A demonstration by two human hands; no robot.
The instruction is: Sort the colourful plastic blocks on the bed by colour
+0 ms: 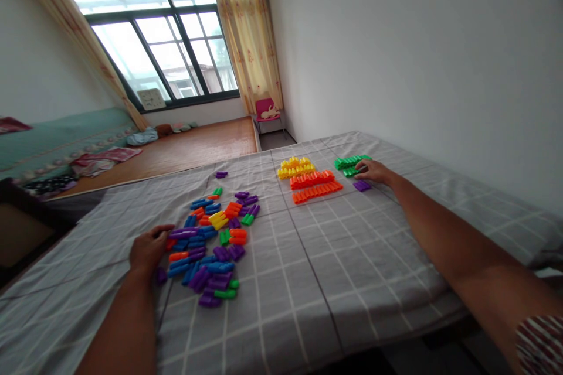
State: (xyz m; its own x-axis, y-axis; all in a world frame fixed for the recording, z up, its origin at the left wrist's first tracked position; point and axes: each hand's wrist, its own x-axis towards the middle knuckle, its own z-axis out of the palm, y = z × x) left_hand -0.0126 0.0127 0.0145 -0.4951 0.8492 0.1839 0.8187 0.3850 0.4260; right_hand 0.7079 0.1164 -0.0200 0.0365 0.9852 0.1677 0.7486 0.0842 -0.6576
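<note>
My left hand (148, 247) is at the left edge of a mixed pile, thumb and fingers closed on the end of a long purple plastic tube piece (185, 233). The pile holds short paired-tube plastic pieces, among them blue pieces (220, 267), orange pieces (238, 237) and yellow pieces (218, 220). Far to the right, my right hand (373, 171) has its fingers bent round the near end of a row of green pieces (352, 162); the fingertips are partly hidden. Just below that hand lies a purple piece (362, 186).
Rows of yellow pieces (295, 169) and orange pieces (317, 186) lie beyond the middle of the grey checked cloth (272, 281). A white wall (417, 53) runs along the right. Behind are a wooden bed platform (211, 139), a pink chair (266, 108) and a window.
</note>
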